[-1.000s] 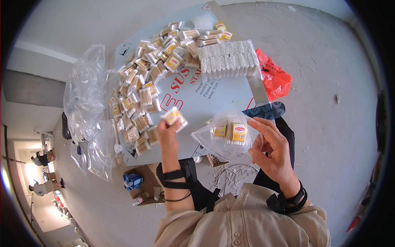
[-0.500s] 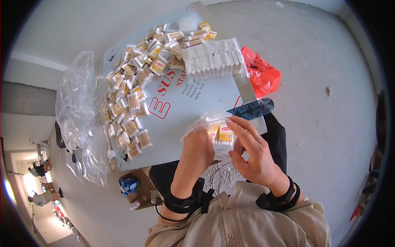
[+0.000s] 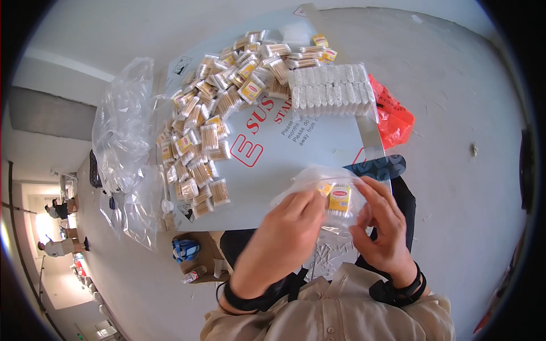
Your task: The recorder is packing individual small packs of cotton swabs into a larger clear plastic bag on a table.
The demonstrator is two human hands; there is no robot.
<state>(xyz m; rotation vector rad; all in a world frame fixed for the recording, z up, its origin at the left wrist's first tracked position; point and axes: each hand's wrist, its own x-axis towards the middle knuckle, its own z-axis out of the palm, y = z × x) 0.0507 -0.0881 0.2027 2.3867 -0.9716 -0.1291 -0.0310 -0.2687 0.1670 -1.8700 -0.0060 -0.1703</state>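
A clear plastic bag (image 3: 301, 177) lies at the table's near edge, with small packs of cotton swabs inside it. One swab pack with a yellow label (image 3: 339, 200) shows plainly; another shows only partly beside my left fingers. My left hand (image 3: 287, 233), smeared by motion, reaches over the bag's left side with fingers curled down. Its fingertips are hidden, so what they grip cannot be made out. My right hand (image 3: 387, 224) holds the bag's right side, fingers on the upper edge and thumb lower down.
Swab packs (image 3: 207, 136) are heaped along the table's (image 3: 250, 193) left and far side. A wrapped block of white-tipped swabs (image 3: 333, 91) sits at the far right, beside a red plastic bag (image 3: 392, 113). Clear film (image 3: 122, 136) hangs at left; a cardboard box (image 3: 213, 256) stands below.
My left hand has shifted and turned, its back now over the bag's left side. The right hand keeps its hold on the bag. The whole view has swung, moving the table rightward in it.
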